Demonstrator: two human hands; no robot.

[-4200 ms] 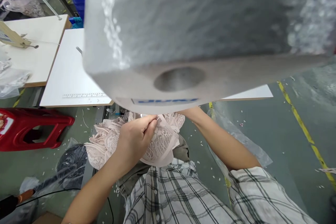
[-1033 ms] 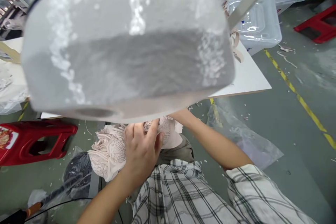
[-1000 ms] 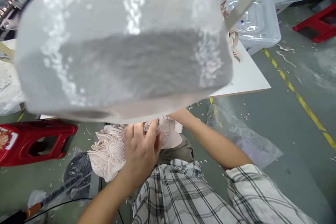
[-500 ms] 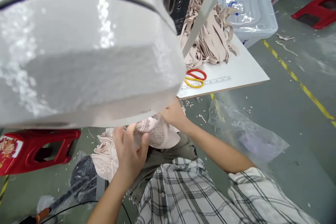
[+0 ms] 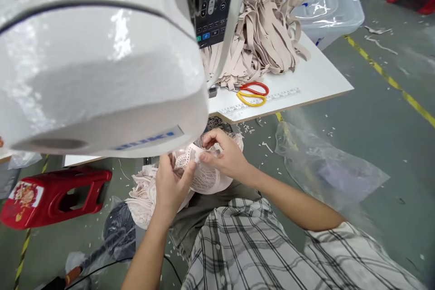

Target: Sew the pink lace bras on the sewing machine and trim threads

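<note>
- The lace piece [image 5: 205, 177], pale pink, sits over the person's lap, just below the front of the sewing machine [image 5: 98, 68], with both hands on it.
- The left hand [image 5: 171, 186] grips its left edge, fingers curled shut on the fabric with the thumb on top.
- The right hand [image 5: 226, 156] pinches the upper edge, fingertips narrow and closed on the lace.
- A second ago the right hand was tucked out of sight under the machine. Now it is out in the open, so the piece is held at two points, clear of the machine.
- The left hand lay flatter over the lace then; now it pinches.
- A heap of more lace [image 5: 142, 192] lies just left of the hands.
- The view has also swung right: the desk [image 5: 319, 79] now shows a pile of beige straps [image 5: 265, 31], scissors [image 5: 253, 93] and a clear tub [image 5: 322, 0] beyond.
- A red stool [image 5: 54, 195] stands on the floor to the left.
</note>
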